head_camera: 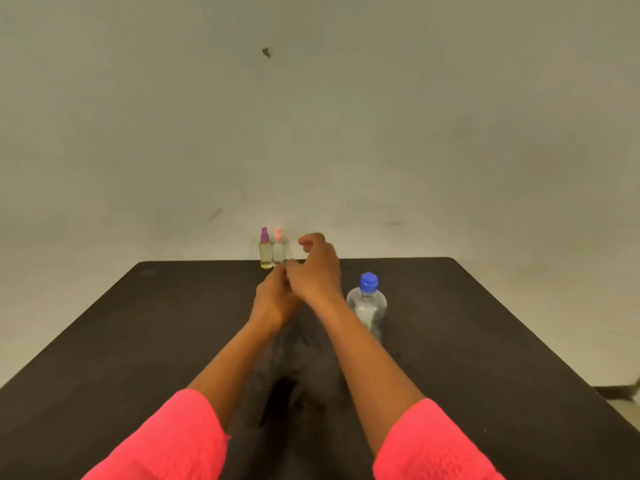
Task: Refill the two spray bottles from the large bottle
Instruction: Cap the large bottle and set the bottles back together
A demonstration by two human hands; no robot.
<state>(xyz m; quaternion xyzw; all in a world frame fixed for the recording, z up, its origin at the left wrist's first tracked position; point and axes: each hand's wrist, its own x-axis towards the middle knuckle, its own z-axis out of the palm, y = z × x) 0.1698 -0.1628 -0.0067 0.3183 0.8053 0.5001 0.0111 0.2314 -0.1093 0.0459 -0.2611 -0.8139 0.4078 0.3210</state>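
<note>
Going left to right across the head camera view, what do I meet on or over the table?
In order: purple-topped spray bottle, pink-topped spray bottle, right hand, large blue-capped bottle. The left hand sits below the spray bottles in the same span, so it is left out.

The lower frame is filled by a dark bench [138, 341]; above, a pale wall [450, 116] is marked by a dark spot [266, 53].

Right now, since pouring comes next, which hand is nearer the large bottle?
Right. The right hand is just left of the large bottle; the left hand lies farther left.
</note>
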